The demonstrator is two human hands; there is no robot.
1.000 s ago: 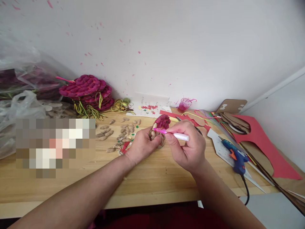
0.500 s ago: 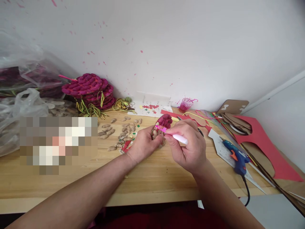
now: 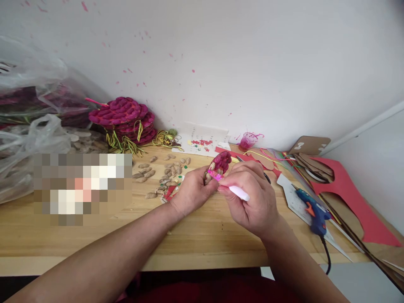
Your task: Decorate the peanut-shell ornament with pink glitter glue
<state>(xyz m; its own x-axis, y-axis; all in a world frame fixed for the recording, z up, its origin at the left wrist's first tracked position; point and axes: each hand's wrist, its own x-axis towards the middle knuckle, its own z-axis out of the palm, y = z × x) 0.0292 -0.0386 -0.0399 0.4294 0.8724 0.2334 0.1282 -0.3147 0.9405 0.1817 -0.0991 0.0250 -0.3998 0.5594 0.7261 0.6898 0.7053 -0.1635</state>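
Note:
My left hand (image 3: 196,189) is closed round a peanut-covered craft piece (image 3: 222,161), held tilted above the table. Its far part is magenta; the peanuts nearest my fingers are still pale. Between the fingers of my right hand (image 3: 252,198) is a paintbrush (image 3: 239,192) with a white handle. The brush's pink, paint-wet end lies against the pale peanuts, close to my left thumb. My hands hide the lower part of the piece. Loose peanuts (image 3: 170,169) lie on the table beyond my left hand, among green and red paper scraps.
Magenta peanut discs (image 3: 123,118) with yellow-green cords are stacked at the back left, beside plastic bags (image 3: 34,134). A cup of pink paint (image 3: 248,142) stands by the wall. At right are a blue glue gun (image 3: 315,216), scissors and cut red card (image 3: 353,198).
The brush end has shifted slightly down and right on the piece, and the piece has turned a little. The whole view has moved slightly.

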